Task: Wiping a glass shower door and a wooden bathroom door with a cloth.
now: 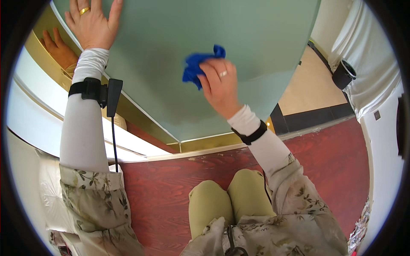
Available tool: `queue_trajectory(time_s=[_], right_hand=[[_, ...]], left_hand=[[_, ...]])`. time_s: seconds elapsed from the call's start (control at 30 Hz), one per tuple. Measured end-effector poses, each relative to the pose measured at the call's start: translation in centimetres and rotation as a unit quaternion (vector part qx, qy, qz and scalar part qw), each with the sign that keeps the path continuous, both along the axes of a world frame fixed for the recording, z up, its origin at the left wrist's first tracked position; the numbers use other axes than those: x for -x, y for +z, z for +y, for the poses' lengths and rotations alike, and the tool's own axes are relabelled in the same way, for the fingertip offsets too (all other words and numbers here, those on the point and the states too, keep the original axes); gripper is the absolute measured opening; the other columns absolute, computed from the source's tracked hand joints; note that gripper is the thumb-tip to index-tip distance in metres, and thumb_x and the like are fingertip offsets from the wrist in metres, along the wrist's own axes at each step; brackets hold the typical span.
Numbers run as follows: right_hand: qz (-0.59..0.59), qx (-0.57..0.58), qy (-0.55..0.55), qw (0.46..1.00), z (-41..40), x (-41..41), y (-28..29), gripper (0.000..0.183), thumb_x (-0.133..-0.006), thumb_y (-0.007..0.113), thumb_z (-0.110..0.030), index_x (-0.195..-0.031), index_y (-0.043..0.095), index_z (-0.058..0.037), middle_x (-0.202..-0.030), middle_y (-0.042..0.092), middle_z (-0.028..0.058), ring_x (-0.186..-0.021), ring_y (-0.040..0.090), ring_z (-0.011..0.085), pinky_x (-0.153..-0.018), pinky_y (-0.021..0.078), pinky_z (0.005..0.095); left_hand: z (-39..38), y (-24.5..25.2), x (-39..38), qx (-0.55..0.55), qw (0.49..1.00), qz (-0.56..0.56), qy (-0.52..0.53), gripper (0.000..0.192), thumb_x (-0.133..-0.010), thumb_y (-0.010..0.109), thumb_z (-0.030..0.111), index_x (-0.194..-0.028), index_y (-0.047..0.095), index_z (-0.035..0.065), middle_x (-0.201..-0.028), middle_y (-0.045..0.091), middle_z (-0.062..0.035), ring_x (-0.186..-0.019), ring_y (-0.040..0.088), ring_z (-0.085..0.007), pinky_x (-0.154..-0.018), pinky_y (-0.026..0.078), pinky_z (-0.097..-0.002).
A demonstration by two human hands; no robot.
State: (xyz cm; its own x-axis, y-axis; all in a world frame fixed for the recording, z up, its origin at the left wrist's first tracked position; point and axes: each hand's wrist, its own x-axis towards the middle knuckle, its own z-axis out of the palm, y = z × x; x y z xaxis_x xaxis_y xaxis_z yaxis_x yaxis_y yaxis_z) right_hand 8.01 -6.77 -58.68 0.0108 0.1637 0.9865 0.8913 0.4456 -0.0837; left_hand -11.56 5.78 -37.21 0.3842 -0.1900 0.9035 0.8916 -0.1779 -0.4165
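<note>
A large frosted glass panel (153, 92) in a gold-coloured metal frame (211, 143) stands before me. My left hand (93, 27) lies flat with spread fingers near the panel's left edge, a ring on one finger. Pinched in the fingers of my right hand (221, 84) is a crumpled blue cloth (195, 65), which lies against the middle of the glass. Slight blur shows on the cloth. A reflection of my left hand appears in the shiny gold frame on the left.
Reddish wood-grain flooring (160, 192) lies below me. A black bin (344, 74) stands at right beside a white drape (362, 57). Beyond the panel are beige floor tiles (314, 86) with a dark border. A pale wrapped bundle (53, 192) sits at lower left.
</note>
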Motion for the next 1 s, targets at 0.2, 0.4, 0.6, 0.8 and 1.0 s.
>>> queue_trajectory(time_s=[0.2,0.4,0.6,0.8,1.0], right_hand=[[-0.135,0.134,-0.003,0.982,0.0,-1.7,-11.1,0.037,-0.074,0.059,-0.009,-0.11,0.061,-0.016,-0.103,0.057,0.0038,-0.097,0.052,0.0232,-0.081,0.041,0.039],[-0.212,0.326,0.02,0.921,-3.9,-5.5,-19.7,0.028,-0.073,0.057,-0.007,-0.101,0.06,-0.0095,-0.1,0.056,0.007,-0.095,0.052,0.026,-0.083,0.0417,0.0416],[-0.054,0.067,-0.009,0.996,-2.2,-4.3,-3.8,0.023,-0.074,0.057,-0.006,-0.096,0.061,-0.007,-0.096,0.055,0.0085,-0.093,0.052,0.0269,-0.081,0.0418,0.0407],[-0.159,0.136,0.014,0.978,-2.2,-7.4,-12.4,0.023,-0.075,0.06,-0.008,-0.098,0.063,-0.0096,-0.099,0.057,0.004,-0.092,0.053,0.0241,-0.083,0.0424,0.0389],[-0.192,0.334,-0.012,0.923,-5.5,-11.3,-18.2,0.023,-0.076,0.058,-0.009,-0.098,0.062,-0.0094,-0.098,0.057,0.0057,-0.097,0.052,0.0247,-0.086,0.0421,0.0395]], left_hand=[[0.1,-0.2,-0.9,0.021,0.983,0.016,-0.182,0.062,-0.09,0.04,0.06,-0.143,0.034,0.0281,-0.148,0.029,-0.0107,-0.138,0.021,-0.0347,-0.11,0.012,-0.0549],[-0.1,-0.3,-0.6,0.005,0.982,0.022,-0.185,0.063,-0.09,0.039,0.061,-0.143,0.034,0.0285,-0.149,0.029,-0.0109,-0.138,0.021,-0.0344,-0.109,0.014,-0.0556],[0.4,-0.2,0.5,0.006,0.985,0.023,-0.17,0.059,-0.091,0.041,0.057,-0.142,0.035,0.0284,-0.149,0.029,-0.0102,-0.138,0.02,-0.0343,-0.108,0.015,-0.0561],[0.1,-0.8,-1.3,0.018,0.991,0.021,-0.134,0.06,-0.094,0.038,0.054,-0.145,0.03,0.023,-0.151,0.024,-0.0124,-0.139,0.017,-0.0361,-0.107,0.015,-0.0583],[-2.8,-5.8,-7.7,0.1,0.985,0.056,-0.132,0.069,-0.092,0.042,0.054,-0.146,0.025,0.0142,-0.152,0.018,-0.0144,-0.141,0.011,-0.0378,-0.108,0.011,-0.0596]])
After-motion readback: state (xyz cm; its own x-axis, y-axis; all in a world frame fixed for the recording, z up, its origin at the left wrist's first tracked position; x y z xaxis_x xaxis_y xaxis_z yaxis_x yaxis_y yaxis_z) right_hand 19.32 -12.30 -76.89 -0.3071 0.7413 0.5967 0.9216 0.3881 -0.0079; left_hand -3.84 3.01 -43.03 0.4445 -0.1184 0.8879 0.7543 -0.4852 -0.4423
